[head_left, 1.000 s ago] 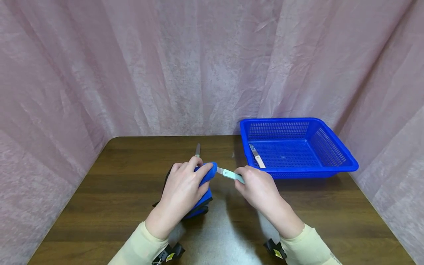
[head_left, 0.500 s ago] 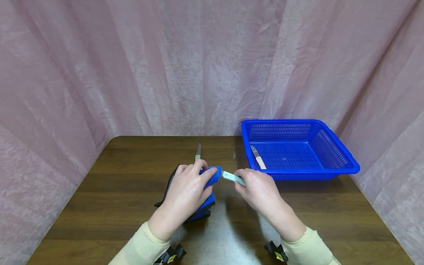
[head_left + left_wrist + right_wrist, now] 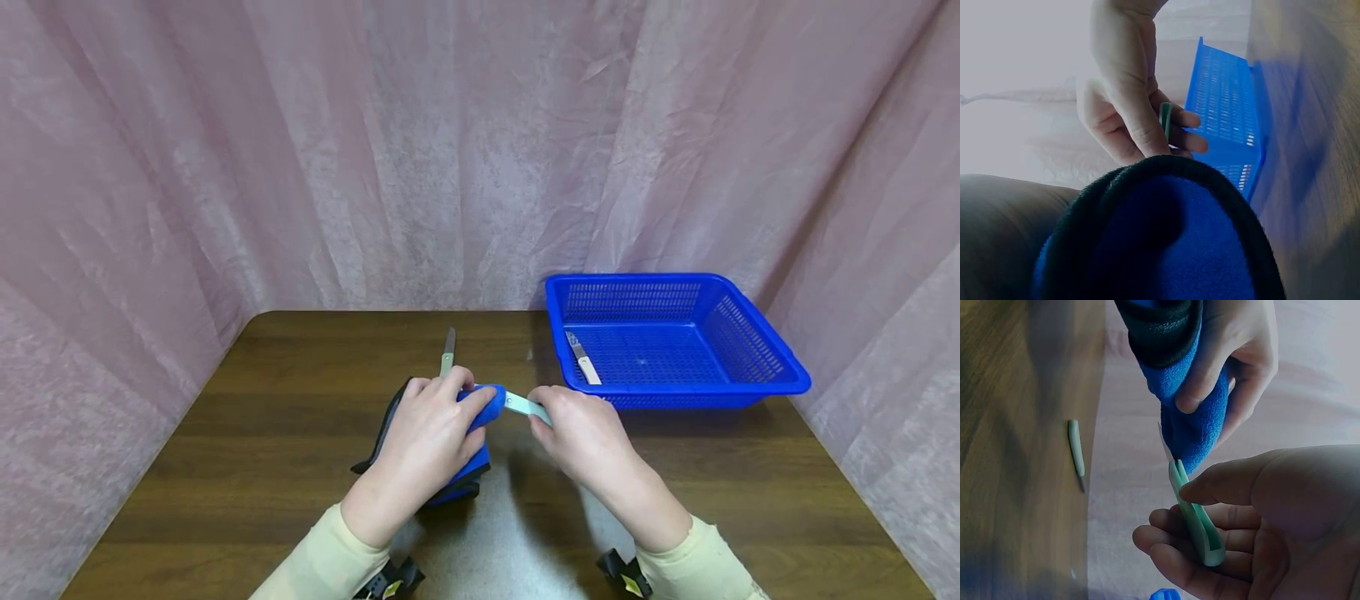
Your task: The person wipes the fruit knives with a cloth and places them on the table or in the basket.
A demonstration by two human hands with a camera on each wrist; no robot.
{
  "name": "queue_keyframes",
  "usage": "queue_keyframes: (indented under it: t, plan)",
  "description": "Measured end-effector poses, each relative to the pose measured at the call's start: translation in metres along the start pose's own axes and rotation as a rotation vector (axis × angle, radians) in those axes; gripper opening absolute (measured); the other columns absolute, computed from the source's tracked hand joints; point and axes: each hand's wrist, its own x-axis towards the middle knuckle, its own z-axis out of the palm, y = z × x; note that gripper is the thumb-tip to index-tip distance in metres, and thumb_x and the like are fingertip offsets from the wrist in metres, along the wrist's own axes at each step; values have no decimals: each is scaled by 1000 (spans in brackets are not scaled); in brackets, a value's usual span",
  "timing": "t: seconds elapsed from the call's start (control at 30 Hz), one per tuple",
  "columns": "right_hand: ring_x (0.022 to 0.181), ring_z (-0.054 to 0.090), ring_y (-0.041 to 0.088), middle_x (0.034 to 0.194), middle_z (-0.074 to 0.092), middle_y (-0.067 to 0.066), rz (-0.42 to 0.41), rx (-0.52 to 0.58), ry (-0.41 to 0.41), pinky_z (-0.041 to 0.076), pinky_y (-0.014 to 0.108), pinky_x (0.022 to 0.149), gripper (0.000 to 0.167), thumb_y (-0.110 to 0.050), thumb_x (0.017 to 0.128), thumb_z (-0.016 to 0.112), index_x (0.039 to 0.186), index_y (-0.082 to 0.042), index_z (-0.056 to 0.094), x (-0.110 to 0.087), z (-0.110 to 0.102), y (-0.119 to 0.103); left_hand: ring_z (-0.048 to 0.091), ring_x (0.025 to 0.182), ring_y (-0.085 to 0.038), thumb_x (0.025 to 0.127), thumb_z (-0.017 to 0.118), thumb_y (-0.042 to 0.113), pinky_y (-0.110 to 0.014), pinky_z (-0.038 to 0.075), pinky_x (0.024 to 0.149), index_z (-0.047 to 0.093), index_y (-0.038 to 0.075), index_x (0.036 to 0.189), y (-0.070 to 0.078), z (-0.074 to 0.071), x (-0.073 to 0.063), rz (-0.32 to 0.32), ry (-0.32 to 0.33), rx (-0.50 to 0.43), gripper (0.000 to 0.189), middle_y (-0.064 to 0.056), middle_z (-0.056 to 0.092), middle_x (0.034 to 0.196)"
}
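My left hand [image 3: 423, 425] holds a blue cloth [image 3: 491, 406] with black edging and pinches a fold of it over the blade of a folding knife. My right hand [image 3: 585, 429] grips that knife by its mint-green handle [image 3: 523, 406], thumb on one side and fingers on the other. A sliver of blade [image 3: 1164, 442] shows beside the cloth in the right wrist view; the fold hides most of it. The rest of the cloth [image 3: 1204, 250] hangs below the left hand. Beyond that hand, a second knife [image 3: 448, 352] with a pale green handle lies on the table, blade pointing away.
A blue plastic basket [image 3: 678, 389] stands at the back right of the wooden table [image 3: 300, 358]. Inside it, along the left wall, lies a knife [image 3: 583, 360] with a white handle. Pink curtains [image 3: 450, 167] hang behind the table and at both sides.
The left hand has slid the cloth rightward along the blade up to the handle, covering the stretch of metal that showed a second ago. The right hand has stayed nearly in place.
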Motion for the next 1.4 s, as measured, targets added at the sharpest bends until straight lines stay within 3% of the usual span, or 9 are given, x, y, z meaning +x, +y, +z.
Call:
queue_keyframes:
  t: [0.33, 0.7, 1.4]
  plan:
    - [62, 63, 21, 78, 68, -1, -36, -11, 29, 51, 44, 52, 12, -7, 93, 84, 101, -10, 75, -2, 2, 0, 74, 87, -25, 89, 85, 19, -53, 56, 88, 82, 16, 127, -2, 0, -2, -29, 3, -4, 38, -9, 69, 115]
    - [61, 59, 17, 79, 68, -2, -9, -19, 22, 51, 40, 53, 14, -8, 94, 86, 103, -8, 75, -3, -3, 0, 74, 83, -27, 87, 86, 19, -54, 57, 85, 83, 17, 124, -9, -2, -2, -56, 30, 19, 37, -9, 69, 113]
    - [62, 58, 19, 77, 66, -3, 3, -32, 22, 52, 43, 55, 13, -8, 95, 84, 102, -9, 74, -3, -8, 5, 72, 81, -28, 88, 82, 16, -55, 56, 86, 84, 15, 124, -22, -4, -3, -102, 29, 38, 36, -11, 69, 113]
